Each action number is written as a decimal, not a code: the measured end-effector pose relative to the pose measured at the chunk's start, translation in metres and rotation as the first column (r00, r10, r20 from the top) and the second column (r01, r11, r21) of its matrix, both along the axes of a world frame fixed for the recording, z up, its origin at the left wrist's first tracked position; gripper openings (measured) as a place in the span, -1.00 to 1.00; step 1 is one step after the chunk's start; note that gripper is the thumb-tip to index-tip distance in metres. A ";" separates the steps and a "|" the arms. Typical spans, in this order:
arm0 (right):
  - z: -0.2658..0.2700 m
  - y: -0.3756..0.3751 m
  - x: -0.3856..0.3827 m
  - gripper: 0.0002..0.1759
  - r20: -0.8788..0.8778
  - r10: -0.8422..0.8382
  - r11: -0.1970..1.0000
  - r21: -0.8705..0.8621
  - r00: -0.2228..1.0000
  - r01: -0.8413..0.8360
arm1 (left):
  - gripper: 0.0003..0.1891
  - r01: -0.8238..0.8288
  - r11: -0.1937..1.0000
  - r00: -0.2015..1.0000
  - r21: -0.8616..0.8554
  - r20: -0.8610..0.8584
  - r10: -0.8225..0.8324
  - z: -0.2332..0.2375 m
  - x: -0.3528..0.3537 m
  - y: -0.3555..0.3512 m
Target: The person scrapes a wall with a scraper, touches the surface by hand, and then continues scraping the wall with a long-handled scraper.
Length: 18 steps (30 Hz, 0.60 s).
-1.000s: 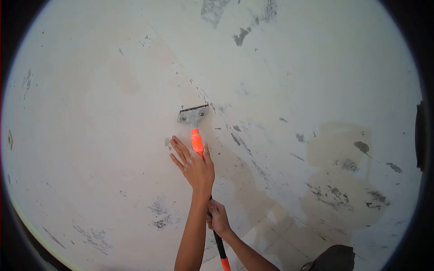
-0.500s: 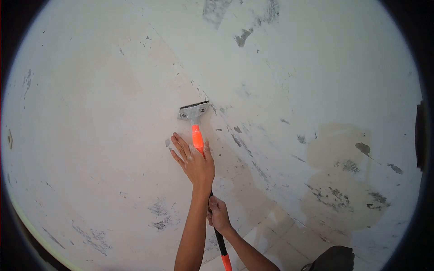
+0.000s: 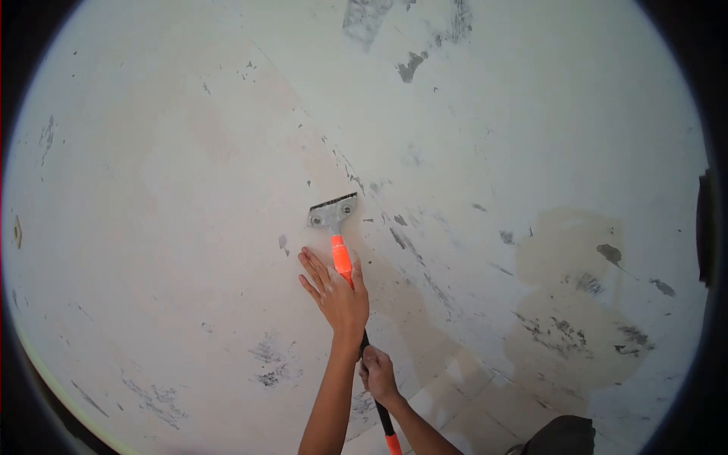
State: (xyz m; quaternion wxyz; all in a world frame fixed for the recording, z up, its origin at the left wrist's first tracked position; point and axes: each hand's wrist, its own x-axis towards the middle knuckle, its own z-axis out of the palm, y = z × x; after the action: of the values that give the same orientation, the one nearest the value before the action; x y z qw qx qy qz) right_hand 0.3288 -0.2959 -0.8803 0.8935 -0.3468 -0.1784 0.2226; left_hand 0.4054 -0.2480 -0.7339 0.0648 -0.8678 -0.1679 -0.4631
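Observation:
A long-handled scraper point(image 3: 342, 256) lies against a pale, scuffed wall surface point(image 3: 197, 258), its wide metal head and dark blade edge uppermost. The neck below the head is bright orange, and the shaft turns black lower down. My left hand point(image 3: 341, 303) rests over the upper handle with fingers stretched out and apart on the left and the thumb along the right side. Its palm hides part of the handle. Lower down, my right hand point(image 3: 381, 377) is closed around the black shaft, just under my left wrist.
Grey patches point(image 3: 409, 67) and scrapes mark the surface, with a faint diagonal line crossing it. Pale tiles point(image 3: 455, 409) show at the lower right, beside a dark rounded object point(image 3: 563, 436). A dark fitting point(image 3: 705, 227) stands at the right edge.
The scraper and both my hands have moved down and slightly right along the surface. My hold on the handle looks the same.

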 end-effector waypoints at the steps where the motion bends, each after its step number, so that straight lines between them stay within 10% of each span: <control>1: -0.007 -0.001 0.002 -0.65 -0.018 0.017 1.000 -0.010 1.000 -0.017 | -0.24 0.012 1.000 1.000 0.000 0.012 -0.012 -0.005 0.000 0.000; 18: -0.009 -0.033 0.090 -0.50 0.279 -0.028 0.987 -0.142 0.960 0.070 | -0.10 0.100 0.989 0.976 -0.105 0.202 -0.077 0.010 0.044 -0.016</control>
State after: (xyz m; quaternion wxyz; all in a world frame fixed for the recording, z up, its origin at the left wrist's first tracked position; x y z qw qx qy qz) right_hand 0.4189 -0.3290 -0.8893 0.8364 -0.4454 -0.2750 0.1627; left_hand 0.4496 -0.2641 -0.7238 -0.0227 -0.8266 -0.1611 -0.5388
